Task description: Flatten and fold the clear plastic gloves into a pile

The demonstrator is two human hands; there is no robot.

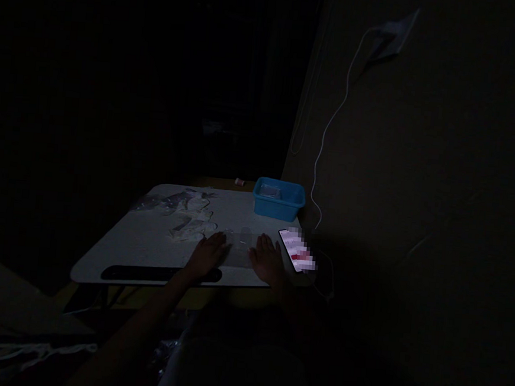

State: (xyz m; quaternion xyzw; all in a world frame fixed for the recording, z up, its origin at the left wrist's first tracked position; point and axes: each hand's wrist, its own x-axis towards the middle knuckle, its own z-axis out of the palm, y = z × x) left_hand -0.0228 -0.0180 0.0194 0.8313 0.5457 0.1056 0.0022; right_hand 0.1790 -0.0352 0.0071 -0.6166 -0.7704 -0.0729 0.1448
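The room is very dark. My left hand (208,253) and my right hand (268,259) lie flat, palms down, on a small white table (146,249), fingers apart and holding nothing. Between and just beyond them stands a small clear container (245,237), close to both hands but not gripped. Pale crumpled plastic wrappers (188,217) lie left of it, near my left hand's fingertips.
A blue plastic tub (279,198) sits at the table's far right corner. A lit phone (297,251) lies by my right hand, with a white cable (329,127) running up the wall to a socket. A dark slot (157,274) runs along the table's near edge.
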